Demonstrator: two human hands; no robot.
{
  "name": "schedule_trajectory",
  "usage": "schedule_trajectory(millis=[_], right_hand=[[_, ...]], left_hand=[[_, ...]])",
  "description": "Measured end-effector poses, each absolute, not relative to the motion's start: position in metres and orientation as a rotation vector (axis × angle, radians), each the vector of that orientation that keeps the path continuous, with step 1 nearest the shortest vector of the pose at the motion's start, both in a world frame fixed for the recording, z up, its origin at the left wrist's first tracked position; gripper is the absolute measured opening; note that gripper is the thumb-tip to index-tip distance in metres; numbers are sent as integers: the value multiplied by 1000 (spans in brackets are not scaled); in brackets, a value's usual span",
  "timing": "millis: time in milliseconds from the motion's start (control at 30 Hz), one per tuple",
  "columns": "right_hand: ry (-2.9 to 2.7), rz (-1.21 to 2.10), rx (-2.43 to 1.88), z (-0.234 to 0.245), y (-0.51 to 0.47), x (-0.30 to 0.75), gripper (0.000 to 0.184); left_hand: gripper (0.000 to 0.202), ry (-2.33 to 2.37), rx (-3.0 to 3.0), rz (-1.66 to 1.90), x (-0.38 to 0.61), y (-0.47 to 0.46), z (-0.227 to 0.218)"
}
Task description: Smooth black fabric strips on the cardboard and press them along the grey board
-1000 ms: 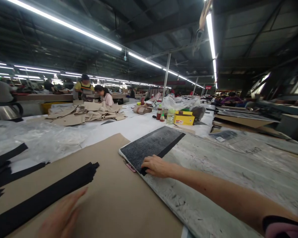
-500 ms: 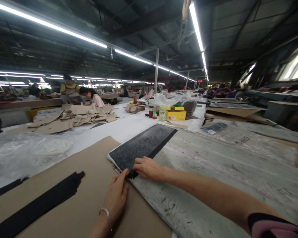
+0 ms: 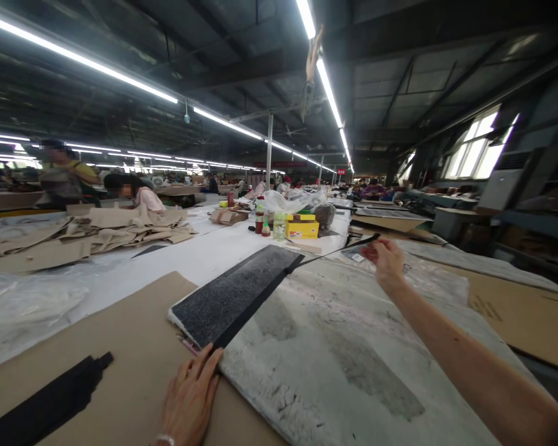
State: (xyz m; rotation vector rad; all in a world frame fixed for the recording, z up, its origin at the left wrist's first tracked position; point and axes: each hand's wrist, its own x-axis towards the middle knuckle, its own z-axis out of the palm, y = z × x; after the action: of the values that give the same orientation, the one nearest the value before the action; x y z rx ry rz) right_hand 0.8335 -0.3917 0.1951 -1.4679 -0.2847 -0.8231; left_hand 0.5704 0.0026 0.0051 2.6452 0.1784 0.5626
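My right hand (image 3: 385,260) is raised over the far right part of the grey slab (image 3: 325,328), pinching the end of a thin black strip (image 3: 339,249). That strip stretches left to the edge of a dark grey textured panel (image 3: 242,288), which lies on the slab's left part with black strip material along its near right edge. My left hand (image 3: 193,387) rests at the slab's near left corner, fingers stretched out, fingertips touching the end of the black edging. Left of it, a stack of black strips (image 3: 46,396) lies on a brown sheet (image 3: 139,347).
Tan cut pieces (image 3: 111,229) are heaped at the back left, near clear plastic film (image 3: 32,303). A yellow box (image 3: 302,228), bottles (image 3: 266,226) and a plastic bag (image 3: 292,201) stand at the back. Cardboard (image 3: 516,310) lies right. Other people work farther off.
My right hand has moved from the panel's near end far out to the right, pulling a black strip with it. My left hand stays at the corner, its fingers now flatter. The view has turned right.
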Motion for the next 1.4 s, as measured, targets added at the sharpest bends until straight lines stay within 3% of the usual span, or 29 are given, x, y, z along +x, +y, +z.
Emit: schedule_trajectory(millis=[200, 400, 467, 600, 700, 867, 1167, 1267, 1333, 1400], right_hand=[[-199, -1124, -1259, 282, -477, 790, 9], [-452, -1157, -1308, 340, -422, 742, 14], [-600, -975, -1443, 330, -371, 723, 20], [-1068, -242, -1984, 263, -252, 665, 10], [-1373, -120, -2109, 202, -181, 607, 12], [-1729, 68, -2006, 145, -111, 519, 14], [-2005, 388, -1602, 111, -48, 411, 16], [-1908, 519, -1494, 106, -32, 389, 35], [-1846, 767, -1445, 102, -22, 376, 49], [-1813, 1118, -1379, 98, -12, 364, 50]], left_hand=[[45, 200, 2505, 526, 572, -1, 2], [51, 262, 2121, 461, 566, 8, 18], [57, 302, 1942, 434, 555, 11, 32], [64, 333, 1657, 381, 513, 3, 62], [67, 389, 1514, 410, 471, -9, 72], [56, 623, 1378, 583, 391, -10, 69], [36, 869, 1173, 806, 258, 7, 52], [31, 961, 1109, 848, 222, 7, 52], [31, 1023, 1066, 863, 202, 4, 54], [35, 1069, 1004, 875, 186, 3, 59]])
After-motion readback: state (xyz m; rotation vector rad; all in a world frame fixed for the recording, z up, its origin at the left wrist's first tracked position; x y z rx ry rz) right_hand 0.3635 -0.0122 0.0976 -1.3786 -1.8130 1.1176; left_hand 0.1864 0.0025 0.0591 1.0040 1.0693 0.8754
